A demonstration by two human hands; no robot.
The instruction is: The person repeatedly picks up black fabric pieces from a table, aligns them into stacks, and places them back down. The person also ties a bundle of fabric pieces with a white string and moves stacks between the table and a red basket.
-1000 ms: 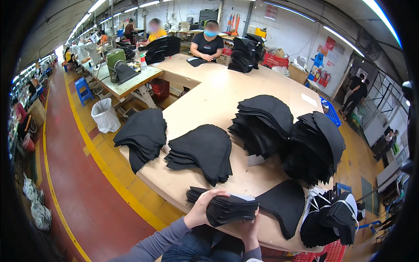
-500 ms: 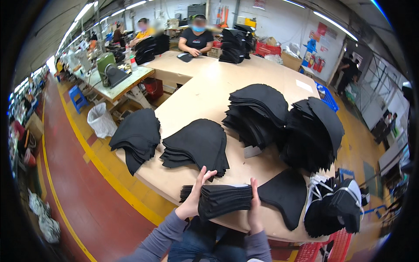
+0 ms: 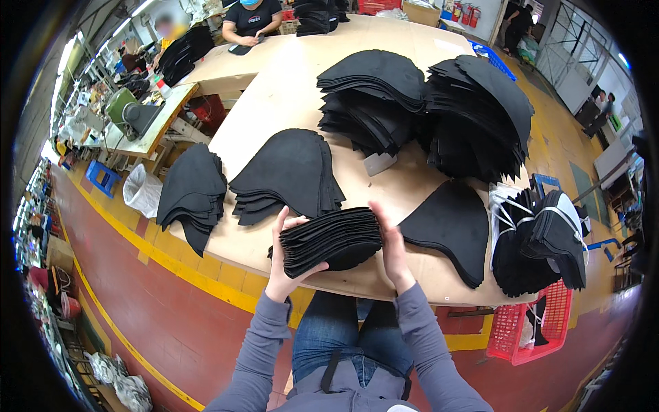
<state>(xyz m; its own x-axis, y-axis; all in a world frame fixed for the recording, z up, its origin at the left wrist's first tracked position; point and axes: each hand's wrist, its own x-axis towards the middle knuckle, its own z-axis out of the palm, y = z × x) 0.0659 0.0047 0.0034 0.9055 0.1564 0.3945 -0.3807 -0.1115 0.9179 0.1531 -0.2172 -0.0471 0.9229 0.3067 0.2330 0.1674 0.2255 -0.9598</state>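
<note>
A thick stack of black fabric pieces [image 3: 333,237] is between my hands at the near edge of the table. My left hand [image 3: 283,257] grips its left end, fingers behind and thumb along the lower front. Against the right end lies my right hand [image 3: 391,248], palm inward and fingers straight. The layered edges of the stack face up toward me. Just right of my right hand, a flat curved black piece [image 3: 449,230] lies on the table. Beyond my left hand rests a fanned pile of the same curved pieces [image 3: 288,172], with a smaller pile [image 3: 194,192] to its left.
Two tall black piles [image 3: 374,96] [image 3: 477,110] stand farther back on the tan table [image 3: 274,96]. Tied black bundles [image 3: 542,240] sit at the right corner above a red basket [image 3: 528,323]. Across the table, a person [image 3: 252,20] handles a black piece. A green machine [image 3: 127,110] stands left.
My view has tipped downward, so the table appears higher. The stack has turned its layered edges upward, and my left thumb now lies across its lower front.
</note>
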